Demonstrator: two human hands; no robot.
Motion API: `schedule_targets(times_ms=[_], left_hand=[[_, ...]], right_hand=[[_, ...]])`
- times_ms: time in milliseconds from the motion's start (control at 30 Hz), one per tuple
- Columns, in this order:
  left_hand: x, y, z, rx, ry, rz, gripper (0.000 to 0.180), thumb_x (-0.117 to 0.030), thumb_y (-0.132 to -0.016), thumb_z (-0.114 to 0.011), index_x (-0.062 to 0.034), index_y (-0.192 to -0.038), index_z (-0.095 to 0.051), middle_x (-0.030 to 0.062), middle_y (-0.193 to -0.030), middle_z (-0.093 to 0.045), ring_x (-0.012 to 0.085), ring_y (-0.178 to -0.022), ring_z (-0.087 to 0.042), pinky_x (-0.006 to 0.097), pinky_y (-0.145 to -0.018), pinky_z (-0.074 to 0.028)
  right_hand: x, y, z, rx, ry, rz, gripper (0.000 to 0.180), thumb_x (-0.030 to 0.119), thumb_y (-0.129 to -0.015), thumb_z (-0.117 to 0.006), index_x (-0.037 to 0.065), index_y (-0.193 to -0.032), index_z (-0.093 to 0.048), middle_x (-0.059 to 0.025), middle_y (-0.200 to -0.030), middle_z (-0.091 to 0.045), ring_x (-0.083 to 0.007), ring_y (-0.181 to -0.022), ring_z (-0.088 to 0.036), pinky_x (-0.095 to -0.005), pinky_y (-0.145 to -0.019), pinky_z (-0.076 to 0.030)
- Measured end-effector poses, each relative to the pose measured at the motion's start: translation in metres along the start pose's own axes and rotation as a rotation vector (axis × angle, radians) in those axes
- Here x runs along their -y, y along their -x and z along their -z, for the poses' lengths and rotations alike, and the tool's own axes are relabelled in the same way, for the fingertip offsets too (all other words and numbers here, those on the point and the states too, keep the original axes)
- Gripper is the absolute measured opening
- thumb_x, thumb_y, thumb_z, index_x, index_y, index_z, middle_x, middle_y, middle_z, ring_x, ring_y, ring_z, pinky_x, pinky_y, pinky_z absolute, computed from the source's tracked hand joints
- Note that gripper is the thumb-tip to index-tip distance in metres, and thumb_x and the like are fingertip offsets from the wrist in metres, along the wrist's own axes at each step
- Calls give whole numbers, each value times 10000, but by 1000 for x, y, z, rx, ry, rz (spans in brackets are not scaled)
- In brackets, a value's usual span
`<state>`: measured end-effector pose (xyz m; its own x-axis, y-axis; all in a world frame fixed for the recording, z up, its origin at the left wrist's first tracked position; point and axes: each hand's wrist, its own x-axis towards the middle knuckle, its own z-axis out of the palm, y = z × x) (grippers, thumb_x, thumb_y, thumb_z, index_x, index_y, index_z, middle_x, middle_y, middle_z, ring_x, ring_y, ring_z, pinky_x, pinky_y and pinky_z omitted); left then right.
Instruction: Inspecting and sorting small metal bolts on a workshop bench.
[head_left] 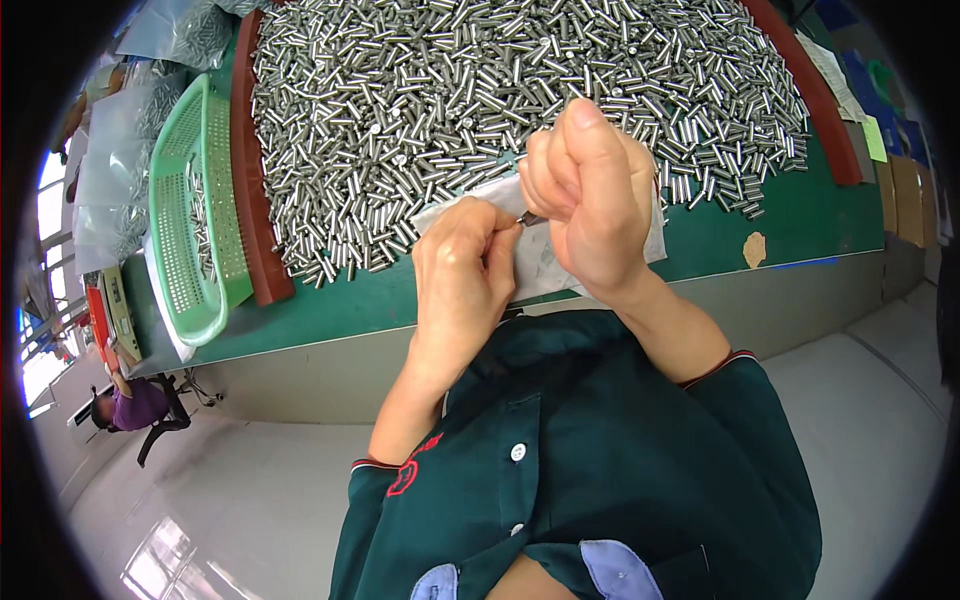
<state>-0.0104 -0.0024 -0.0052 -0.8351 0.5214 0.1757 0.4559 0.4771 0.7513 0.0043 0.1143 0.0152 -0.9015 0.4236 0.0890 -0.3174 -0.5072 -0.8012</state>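
Note:
In front of me, my left hand (462,268) is closed, thumb and forefinger pinched around something mostly hidden, at the tip of a dark, thin tool (532,218). My right hand (592,195) is curled into a fist on that tool, thumb raised. Most of the tool is inside the fist, so its exact kind does not show. Both hands are over a pale, wrinkled sheet (545,265) on the green table. Just beyond them spreads a large heap of short, shiny metal pins (480,90).
Dark red rails (252,160) flank the heap on both sides. A green plastic basket (210,310) with some pins stands at the left, near bags of metal parts (115,165). A torn brown scrap (755,250) lies at the right. A person in purple (138,405) sits far left.

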Motion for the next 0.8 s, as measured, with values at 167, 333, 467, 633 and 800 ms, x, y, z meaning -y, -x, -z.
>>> schedule_targets(times_ms=[167, 333, 467, 633, 800], left_hand=[[-3, -2, 0, -8, 10, -22, 88, 50, -653, -583, 9, -658, -505, 131, -586, -487, 298, -539, -495, 351, -496, -387], [0, 3, 4, -20, -16, -36, 81, 19, -678, -585, 8, -709, -511, 142, -651, -499, 313, -604, -502, 372, -537, -393], [0, 6, 14, -8, 400, 73, 74, 0, -743, -573, 4, -731, -501, 42, -726, -517, 129, -613, -472, 247, -516, -371], [16, 22, 40, 132, 1495, 532, 107, -139, -841, -519, -47, -888, -493, 41, -779, -478, 45, -590, -341, 169, -493, -300], [24, 24, 40, 55, 1507, 552, 116, -134, -840, -519, -45, -911, -497, 25, -742, -450, 53, -599, -350, 167, -500, -303]], right_hand=[[-7, 3, -3, 24, 94, 113, 378, 183, -899, -343, 94, -539, -274, 33, -460, -247, -54, -409, -194, -218, -382, -181], [-9, -3, -2, -2, 68, 67, 397, 217, -915, -324, 102, -538, -281, 18, -445, -265, -56, -387, -192, -217, -365, -172], [-6, -3, 1, 0, 43, 13, 410, 225, -912, -329, 96, -526, -280, 16, -439, -273, -54, -386, -204, -221, -363, -172], [-5, -3, 2, 35, -80, -30, 397, 185, -910, -326, 100, -527, -264, 25, -447, -247, -55, -389, -194, -218, -365, -164], [-4, -3, -1, 27, -60, -34, 396, 188, -908, -322, 99, -526, -267, 19, -445, -247, -59, -386, -179, -222, -364, -158]])
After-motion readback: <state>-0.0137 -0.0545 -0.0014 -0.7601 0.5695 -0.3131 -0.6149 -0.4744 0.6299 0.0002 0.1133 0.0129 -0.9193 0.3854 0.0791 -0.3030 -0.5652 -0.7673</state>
